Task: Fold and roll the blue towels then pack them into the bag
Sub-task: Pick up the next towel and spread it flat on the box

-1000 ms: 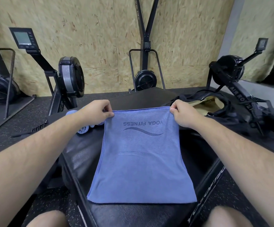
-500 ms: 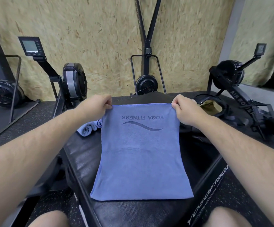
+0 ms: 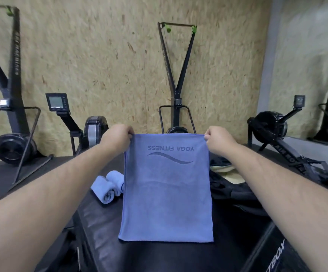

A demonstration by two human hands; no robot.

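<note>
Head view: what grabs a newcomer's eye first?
The blue towel, printed YOGA FITNESS upside down, fills the centre, with the left hand and right hand each pinching a top corner. Two rolled towels lie on the black box to its left. An open dark bag sits to its right.

Both hands, left hand and right hand, have lifted the blue towel higher, so two rolled towels show now.
</note>
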